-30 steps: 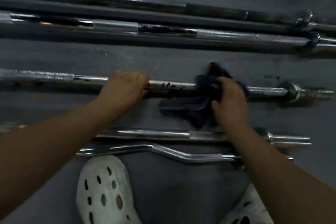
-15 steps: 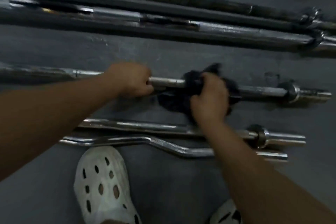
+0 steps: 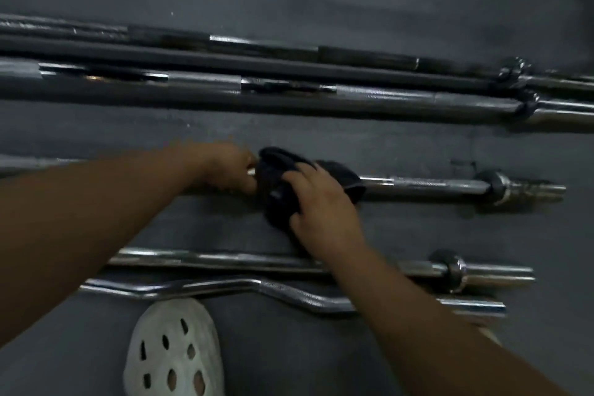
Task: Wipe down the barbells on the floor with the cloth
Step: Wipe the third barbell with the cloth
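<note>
Here, right grip (image 3: 324,215) clenched round dark cloth (image 3: 276,193), cloth bunched over the bar (image 3: 434,185) on the floor (image 3: 321,135). Left grip (image 3: 225,170) curled on the same bar, just left of the right grip, touching the cloth. Bar's collar lay well right of it. Chrome bars (image 3: 257,259) lay nearer than both grips, long bars (image 3: 289,93) beyond.

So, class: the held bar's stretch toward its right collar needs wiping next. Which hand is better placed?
Right. The right hand holds the cloth on the bar, on the side toward the collar. The left hand grips the bar beside it, without cloth.
</note>
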`<act>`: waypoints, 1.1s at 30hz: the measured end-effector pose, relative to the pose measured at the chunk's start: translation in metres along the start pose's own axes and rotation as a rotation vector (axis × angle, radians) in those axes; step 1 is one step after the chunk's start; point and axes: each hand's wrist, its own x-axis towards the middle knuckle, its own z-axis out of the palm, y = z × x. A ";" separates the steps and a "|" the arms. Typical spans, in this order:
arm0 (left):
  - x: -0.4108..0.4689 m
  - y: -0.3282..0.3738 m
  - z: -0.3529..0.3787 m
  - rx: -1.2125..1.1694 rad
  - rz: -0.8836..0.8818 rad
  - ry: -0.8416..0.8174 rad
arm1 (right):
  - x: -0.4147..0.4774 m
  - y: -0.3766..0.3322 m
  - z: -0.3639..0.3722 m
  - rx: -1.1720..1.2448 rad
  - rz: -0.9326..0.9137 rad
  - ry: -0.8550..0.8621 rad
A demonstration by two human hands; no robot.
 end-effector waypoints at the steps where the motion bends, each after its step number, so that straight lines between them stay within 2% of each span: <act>1: -0.002 0.000 0.001 0.068 0.012 0.074 | 0.000 0.016 -0.007 0.025 0.017 0.017; 4: -0.013 -0.004 0.050 0.302 0.166 0.651 | -0.018 0.090 -0.022 -0.008 0.314 0.155; 5: -0.016 -0.003 0.066 0.292 0.198 0.761 | -0.025 0.101 -0.025 -0.017 0.411 0.183; 6: -0.014 -0.003 0.069 0.300 0.183 0.756 | -0.026 0.097 -0.021 -0.015 0.485 0.179; 8: -0.010 -0.002 0.052 0.260 0.071 0.485 | -0.018 0.054 0.000 -0.034 0.517 0.081; 11: 0.006 -0.002 0.006 -0.037 0.072 -0.033 | -0.021 0.007 0.019 -0.146 0.222 -0.026; 12: 0.008 -0.002 -0.003 -0.085 0.062 -0.099 | -0.020 0.013 0.012 -0.195 0.116 -0.036; 13: 0.008 -0.005 -0.003 -0.057 0.067 -0.066 | -0.019 0.032 0.002 -0.235 0.055 -0.022; 14: 0.004 -0.008 0.004 0.036 0.072 0.050 | -0.018 0.057 -0.006 -0.259 0.065 -0.012; 17: -0.016 -0.005 0.051 0.260 0.165 0.630 | -0.023 0.107 -0.020 -0.306 0.306 0.075; 18: -0.019 -0.002 0.058 0.263 0.158 0.672 | -0.024 0.103 -0.015 -0.259 0.394 0.132; 19: -0.017 0.000 0.055 0.272 0.110 0.608 | -0.020 0.088 -0.009 -0.222 0.446 0.196; 20: -0.013 0.001 0.045 0.267 0.056 0.467 | -0.012 0.067 0.000 -0.191 0.436 0.225; 22: 0.001 0.003 0.016 0.135 0.050 0.123 | 0.003 0.028 0.009 -0.165 0.226 0.184; 24: 0.012 0.007 -0.008 0.091 0.006 -0.062 | 0.012 0.017 0.003 -0.177 -0.032 0.035; 25: 0.013 0.007 -0.011 0.115 -0.005 -0.055 | 0.016 0.026 -0.004 -0.189 -0.082 -0.018; 26: 0.011 0.005 -0.007 0.172 -0.005 0.023 | 0.020 0.043 -0.013 -0.194 -0.078 -0.038; 27: 0.004 0.004 0.002 0.264 -0.001 0.168 | 0.017 0.063 -0.018 -0.229 -0.032 -0.031; 29: -0.009 0.003 0.031 0.335 0.042 0.471 | -0.004 0.090 -0.022 -0.240 0.198 0.030; 30: -0.009 0.003 0.039 0.318 0.073 0.509 | -0.013 0.088 -0.022 -0.213 0.320 0.075; 32: -0.003 -0.001 0.031 0.244 0.061 0.304 | -0.001 0.051 -0.012 -0.192 0.490 0.122; 33: 0.000 -0.003 0.021 0.111 0.065 0.139 | 0.008 0.025 -0.004 -0.187 0.474 0.105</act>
